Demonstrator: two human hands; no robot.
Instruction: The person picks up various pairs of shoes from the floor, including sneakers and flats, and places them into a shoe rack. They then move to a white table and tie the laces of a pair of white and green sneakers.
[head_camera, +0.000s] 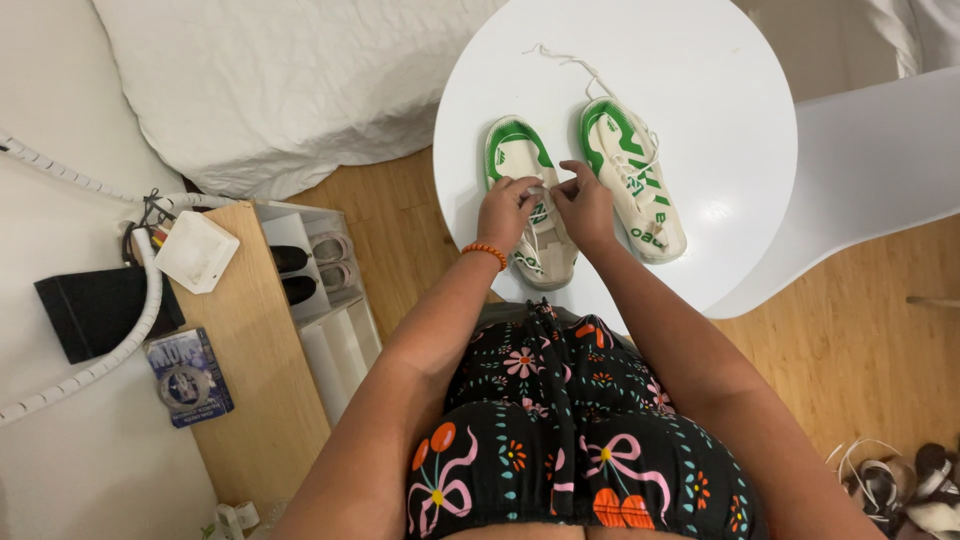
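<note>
Cream-and-green shoes on a round white counter, laces being worked.

Canvas-like left shoe (528, 205) lies near the counter (700, 80) edge closest to the person, its partner, the right shoe (632, 180), just beside it with a loose white lace (570, 60) trailing toward the far rim. The left hand (507, 208), with an orange bead bracelet (484, 251) at its wrist, and the right hand (585, 205) meet over the left shoe, fingers of both pinched on its lace near the middle eyelets. To my eye, doing this well means keeping both lace ends evenly taut, pulling close to the eyelets, and letting the shoe stay flat so it does not slide.
</note>
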